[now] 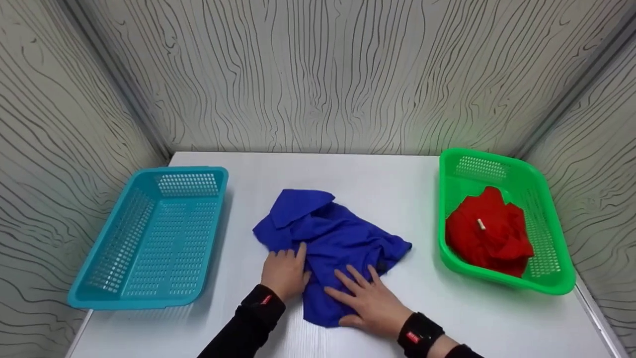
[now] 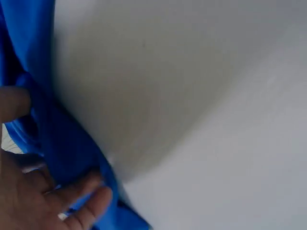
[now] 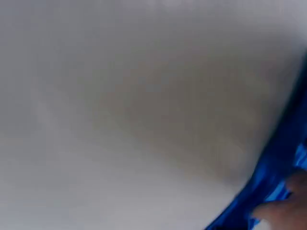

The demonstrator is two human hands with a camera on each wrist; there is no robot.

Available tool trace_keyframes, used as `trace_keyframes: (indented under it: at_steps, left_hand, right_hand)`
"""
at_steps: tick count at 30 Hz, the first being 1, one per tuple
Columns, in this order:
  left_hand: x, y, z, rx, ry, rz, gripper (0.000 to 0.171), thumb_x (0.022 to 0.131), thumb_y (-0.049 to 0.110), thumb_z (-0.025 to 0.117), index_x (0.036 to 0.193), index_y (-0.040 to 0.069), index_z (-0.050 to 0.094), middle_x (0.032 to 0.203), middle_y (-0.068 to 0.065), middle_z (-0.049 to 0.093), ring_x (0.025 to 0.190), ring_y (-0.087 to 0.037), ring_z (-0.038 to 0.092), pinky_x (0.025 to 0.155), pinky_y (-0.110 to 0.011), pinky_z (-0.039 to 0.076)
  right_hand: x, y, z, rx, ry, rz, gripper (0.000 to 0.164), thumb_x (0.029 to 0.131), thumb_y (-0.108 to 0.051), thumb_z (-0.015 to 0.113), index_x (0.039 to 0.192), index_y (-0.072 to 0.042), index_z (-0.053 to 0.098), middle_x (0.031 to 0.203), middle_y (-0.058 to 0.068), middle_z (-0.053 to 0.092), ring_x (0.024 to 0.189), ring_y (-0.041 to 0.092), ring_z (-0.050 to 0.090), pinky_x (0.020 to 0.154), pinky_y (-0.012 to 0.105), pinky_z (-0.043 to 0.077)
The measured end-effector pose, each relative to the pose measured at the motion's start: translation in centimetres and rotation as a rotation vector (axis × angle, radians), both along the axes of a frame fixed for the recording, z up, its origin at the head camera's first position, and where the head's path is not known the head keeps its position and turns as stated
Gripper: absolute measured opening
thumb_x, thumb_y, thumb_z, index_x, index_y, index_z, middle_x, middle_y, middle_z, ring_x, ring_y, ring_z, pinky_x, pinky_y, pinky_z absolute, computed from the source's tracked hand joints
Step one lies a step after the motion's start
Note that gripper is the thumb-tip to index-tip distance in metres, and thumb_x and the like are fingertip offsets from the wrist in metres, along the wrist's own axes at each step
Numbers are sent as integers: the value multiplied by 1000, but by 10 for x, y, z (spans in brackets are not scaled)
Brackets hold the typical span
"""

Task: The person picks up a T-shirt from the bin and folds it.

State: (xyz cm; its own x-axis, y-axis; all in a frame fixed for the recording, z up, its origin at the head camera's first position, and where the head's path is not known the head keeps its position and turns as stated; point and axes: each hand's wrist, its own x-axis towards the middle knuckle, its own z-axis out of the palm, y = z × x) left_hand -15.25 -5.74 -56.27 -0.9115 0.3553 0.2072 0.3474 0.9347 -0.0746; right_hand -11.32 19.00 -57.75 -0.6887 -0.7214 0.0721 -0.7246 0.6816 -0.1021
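Note:
A rumpled blue cloth garment [image 1: 343, 233] lies spread on the white table, a folded-over flap at its far left. My left hand [image 1: 284, 273] touches its left edge, index finger stretched forward. In the left wrist view, the fingers of that hand [image 2: 29, 196] lie against the blue cloth [image 2: 67, 143], the thumb apart from them. With fingers spread, my right hand [image 1: 370, 303] rests on the garment's near right part. Only a blurred bit of this hand [image 3: 288, 206] appears in the right wrist view, beside the cloth's edge [image 3: 273, 163].
At the left stands a turquoise plastic basket [image 1: 211, 238] with nothing in it. A green basket [image 1: 551, 223] stands at the right, holding a crumpled red cloth [image 1: 489, 243] with a small white piece on it. Patterned wall panels [image 1: 318, 74] enclose the table [image 1: 238, 318] on three sides.

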Motion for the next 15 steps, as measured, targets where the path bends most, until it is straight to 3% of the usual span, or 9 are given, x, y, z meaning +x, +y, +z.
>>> trace_keyframes:
  at_steps: [3, 7, 9, 11, 15]
  left_hand:
    - [6, -6, 4, 13, 14, 142, 54, 77, 45, 66, 115, 7, 62, 72, -7, 69, 65, -25, 65, 67, -42, 48]
    - [15, -7, 14, 15, -106, 251, 59, 76, 48, 66, 113, 3, 64, 70, -10, 69, 63, -26, 65, 58, -41, 48]
    - [18, -7, 19, 20, -151, 274, 61, 78, 51, 63, 114, 2, 64, 72, -12, 70, 65, -27, 66, 57, -41, 48]
    - [19, -8, 22, 18, -151, 284, 58, 80, 50, 61, 113, 4, 64, 72, -12, 70, 65, -28, 65, 57, -41, 47]
    - [18, -13, 24, -17, -67, 250, 32, 80, 33, 63, 95, 6, 70, 69, -9, 69, 62, -26, 64, 58, -42, 47]
  right_hand:
    - [-3, 11, -8, 32, 53, -72, 46, 92, -37, 49, 137, -32, 42, 147, 4, 41, 134, 34, 40, 101, 65, 29]
    - [-16, 34, -8, -21, 183, -176, 34, 83, -8, 57, 116, -19, 59, 136, 5, 54, 125, 33, 51, 103, 61, 32]
    - [-22, 43, -5, -61, 229, -211, 29, 78, 0, 57, 102, -15, 60, 129, 8, 59, 119, 37, 55, 101, 62, 33]
    - [-26, 52, -3, -77, 282, -241, 24, 76, 3, 54, 94, -14, 58, 124, 10, 63, 115, 39, 57, 99, 64, 34]
    - [-29, 65, 4, -118, 349, -311, 24, 75, 5, 46, 88, -12, 57, 117, 15, 64, 112, 43, 57, 94, 65, 37]
